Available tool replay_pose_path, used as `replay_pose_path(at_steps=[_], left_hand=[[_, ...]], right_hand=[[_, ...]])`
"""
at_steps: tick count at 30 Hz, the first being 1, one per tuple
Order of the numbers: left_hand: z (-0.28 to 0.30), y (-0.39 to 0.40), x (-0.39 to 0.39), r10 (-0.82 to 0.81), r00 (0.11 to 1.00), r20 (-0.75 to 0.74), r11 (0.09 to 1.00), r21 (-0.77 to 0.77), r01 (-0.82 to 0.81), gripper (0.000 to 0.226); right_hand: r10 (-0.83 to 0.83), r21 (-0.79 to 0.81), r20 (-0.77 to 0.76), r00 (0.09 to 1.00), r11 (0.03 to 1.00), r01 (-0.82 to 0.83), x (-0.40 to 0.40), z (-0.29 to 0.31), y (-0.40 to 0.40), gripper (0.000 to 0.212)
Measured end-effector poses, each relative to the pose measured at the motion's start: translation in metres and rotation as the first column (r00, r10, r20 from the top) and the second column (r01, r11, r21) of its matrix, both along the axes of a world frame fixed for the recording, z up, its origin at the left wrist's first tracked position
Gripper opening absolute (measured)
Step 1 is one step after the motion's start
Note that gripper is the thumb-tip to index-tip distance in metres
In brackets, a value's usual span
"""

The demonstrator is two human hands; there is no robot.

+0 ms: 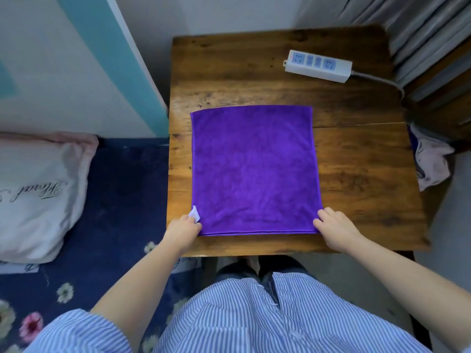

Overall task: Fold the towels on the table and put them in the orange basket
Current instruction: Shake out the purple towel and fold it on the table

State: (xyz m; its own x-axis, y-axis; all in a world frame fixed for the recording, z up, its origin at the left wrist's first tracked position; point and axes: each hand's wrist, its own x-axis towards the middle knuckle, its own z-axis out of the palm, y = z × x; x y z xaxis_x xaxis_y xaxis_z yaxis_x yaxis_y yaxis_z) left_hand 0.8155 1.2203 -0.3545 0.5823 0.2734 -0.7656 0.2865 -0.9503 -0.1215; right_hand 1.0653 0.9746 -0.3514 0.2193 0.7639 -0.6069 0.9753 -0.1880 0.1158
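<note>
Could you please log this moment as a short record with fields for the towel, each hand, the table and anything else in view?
towel: purple towel, spread flat on the table, white tag at its near left corner
left hand: left hand at the towel's near left corner, by the tag
right hand: right hand at the near right corner
table: wooden table
other items: white power strip at the far right; crumpled cloths past the right edge
orange basket: not in view
</note>
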Motion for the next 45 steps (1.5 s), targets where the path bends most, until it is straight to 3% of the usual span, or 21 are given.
replay_pose_path(at_steps=[3, 6, 7, 10, 14, 19, 21, 24, 27, 33, 37, 40, 45], left_hand=[[0.0, -0.006, 0.0, -0.005, 0.999, -0.035, 1.0, 0.026, 0.005, 0.032], [0.0, -0.013, 0.002, 0.031, 0.999, -0.029, 1.0, 0.004, -0.031, 0.03], [0.001, -0.014, 0.005, 0.041, 0.999, 0.034, 0.999, 0.001, -0.041, 0.028], [0.004, -0.016, 0.015, -0.011, 0.991, 0.132, 0.999, -0.033, 0.016, 0.036], [-0.014, -0.028, 0.018, 0.024, 1.0, 0.003, 0.994, -0.107, -0.024, 0.029], [-0.014, -0.021, 0.03, 0.024, 0.996, -0.09, 0.981, -0.189, -0.041, 0.029], [-0.012, -0.013, 0.04, 0.04, 0.991, -0.127, 0.971, -0.227, -0.068, 0.029], [-0.006, 0.013, 0.067, 0.091, 0.993, -0.072, 0.97, -0.218, -0.105, 0.03], [0.001, 0.048, 0.1, 0.254, 0.963, 0.094, 0.959, -0.151, -0.239, 0.029], [0.009, 0.103, 0.167, 0.519, 0.774, 0.363, 0.847, -0.094, -0.524, 0.028], [-0.007, 0.119, 0.19, 0.615, 0.673, 0.412, 0.777, -0.171, -0.605, 0.039], [-0.024, 0.129, 0.204, 0.667, 0.625, 0.405, 0.725, -0.161, -0.669, 0.048], [-0.04, 0.149, 0.2, 0.56, 0.734, 0.385, 0.804, -0.041, -0.593, 0.058]], right_hand=[[-0.054, -0.091, 0.034, 0.998, 0.994, 0.057, -0.009, 0.003, -0.002, 0.035], [-0.165, -0.063, -0.087, 0.982, 0.985, 0.16, -0.015, -0.001, -0.009, 0.041], [-0.188, -0.045, -0.106, 0.976, 0.982, 0.185, -0.016, -0.006, -0.011, 0.04], [-0.098, 0.011, -0.135, 0.986, 0.995, 0.101, -0.024, -0.007, -0.002, 0.04], [-0.01, 0.012, -0.154, 0.988, 1.0, 0.012, -0.027, -0.007, 0.015, 0.045], [-0.092, -0.268, -0.289, 0.953, 0.963, 0.012, -0.016, -0.004, 0.032, 0.029], [-0.108, -0.302, -0.321, 0.941, 0.953, 0.006, -0.005, 0.0, 0.045, 0.026], [-0.07, -0.225, -0.285, 0.956, 0.974, 0.004, 0.019, 0.004, 0.075, 0.026], [-0.042, -0.087, -0.211, 0.977, 0.996, 0.024, 0.05, 0.008, 0.111, 0.027], [-0.162, 0.287, -0.213, 0.964, 0.932, 0.22, 0.113, 0.002, 0.164, 0.023], [-0.207, 0.277, -0.271, 0.94, 0.919, 0.282, 0.128, -0.013, 0.188, 0.047], [-0.244, 0.142, -0.293, 0.924, 0.945, 0.294, 0.14, -0.029, 0.205, 0.054], [-0.197, 0.169, -0.27, 0.943, 0.954, 0.247, 0.159, -0.05, 0.204, 0.083]])
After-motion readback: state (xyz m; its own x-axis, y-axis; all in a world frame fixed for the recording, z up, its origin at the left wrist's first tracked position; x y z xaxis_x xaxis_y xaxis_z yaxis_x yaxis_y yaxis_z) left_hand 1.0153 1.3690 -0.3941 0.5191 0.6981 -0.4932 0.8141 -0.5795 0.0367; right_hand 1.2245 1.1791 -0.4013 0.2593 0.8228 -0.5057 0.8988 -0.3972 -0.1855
